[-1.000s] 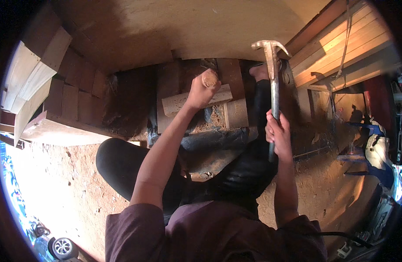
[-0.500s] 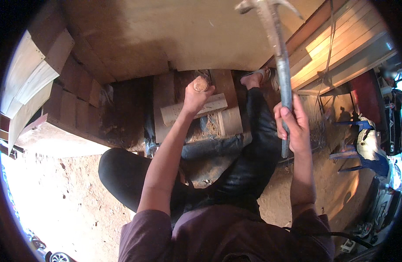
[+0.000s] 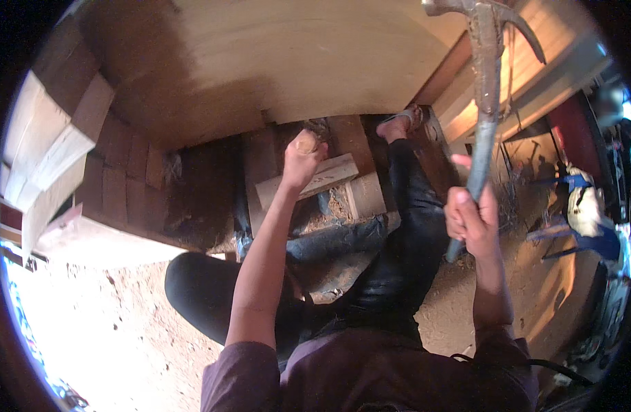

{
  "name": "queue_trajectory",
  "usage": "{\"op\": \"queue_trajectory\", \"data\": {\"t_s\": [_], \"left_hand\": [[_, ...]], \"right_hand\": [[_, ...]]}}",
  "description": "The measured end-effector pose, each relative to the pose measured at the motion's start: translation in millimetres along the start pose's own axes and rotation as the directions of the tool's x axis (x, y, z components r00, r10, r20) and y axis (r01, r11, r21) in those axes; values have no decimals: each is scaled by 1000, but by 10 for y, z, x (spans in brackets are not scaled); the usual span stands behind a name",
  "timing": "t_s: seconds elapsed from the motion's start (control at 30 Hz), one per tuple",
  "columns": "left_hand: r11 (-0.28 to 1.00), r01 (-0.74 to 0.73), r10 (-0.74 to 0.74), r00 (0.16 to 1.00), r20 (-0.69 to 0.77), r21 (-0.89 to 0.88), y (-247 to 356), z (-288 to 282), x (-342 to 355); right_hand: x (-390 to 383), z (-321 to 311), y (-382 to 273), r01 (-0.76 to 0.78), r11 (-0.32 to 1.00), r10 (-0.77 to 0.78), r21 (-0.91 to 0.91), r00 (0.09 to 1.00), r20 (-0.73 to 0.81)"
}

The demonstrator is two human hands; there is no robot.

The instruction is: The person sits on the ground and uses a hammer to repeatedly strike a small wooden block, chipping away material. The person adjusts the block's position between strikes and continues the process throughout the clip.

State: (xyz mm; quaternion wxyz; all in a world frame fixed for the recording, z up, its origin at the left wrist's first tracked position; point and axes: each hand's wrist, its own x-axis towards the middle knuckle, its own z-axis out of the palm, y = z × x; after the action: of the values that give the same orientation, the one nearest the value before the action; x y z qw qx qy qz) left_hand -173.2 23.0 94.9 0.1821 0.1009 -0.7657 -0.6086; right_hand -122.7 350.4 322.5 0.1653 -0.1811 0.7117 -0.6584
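Observation:
My right hand [image 3: 473,216] is closed round the lower handle of a claw hammer [image 3: 487,82]. The hammer is raised, with its metal head near the top right of the view. Closed in a fist, my left hand [image 3: 304,165] grips an upright round wooden handle [image 3: 307,142], seen end-on. The lower part of that handle's tool is hidden under the fist. Just beneath my left hand lies a pale wooden block [image 3: 336,173] with dark marks on its side. It rests across wider boards [image 3: 365,196] between my legs.
Wood chips [image 3: 337,209] lie beside the block. A large wooden panel [image 3: 315,62] stands ahead, with stacked boards [image 3: 54,158] at the left and slatted wood [image 3: 535,75] at the right. A blue chair [image 3: 586,213] with a pale item is farther right.
The hammer has swung to the right and its head has tilted rightward. My right hand has shifted slightly right and lower in view. My left hand keeps its grip over the block.

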Motion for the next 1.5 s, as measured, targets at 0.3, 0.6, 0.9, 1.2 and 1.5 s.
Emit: {"op": "queue_trajectory", "data": {"t_s": [0.3, 0.6, 0.9, 1.2, 1.5], "left_hand": [[997, -21, 10, 989, 149, 76, 162, 103, -42], [838, -301, 297, 951, 82, 455, -12, -51, -165], [993, -9, 11, 1000, 9, -118, -18, -17, -170], [999, 21, -25, 992, 123, 31, 20, 127, 81], [999, -14, 17, 997, 73, -45, -56, 154, 15]], "right_hand": [[257, 245, 1577, -510, 856, 517, 89, 841, -157], [717, 290, 3229, -417, 607, 188, -677, 902, -388], [598, 267, 2887, -206, 952, 139, -228, 951, -277], [155, -350, 887, -452, 891, 452, 50, 892, 9], [728, -310, -343, 43, 996, -49, 73, 996, 76]]}}
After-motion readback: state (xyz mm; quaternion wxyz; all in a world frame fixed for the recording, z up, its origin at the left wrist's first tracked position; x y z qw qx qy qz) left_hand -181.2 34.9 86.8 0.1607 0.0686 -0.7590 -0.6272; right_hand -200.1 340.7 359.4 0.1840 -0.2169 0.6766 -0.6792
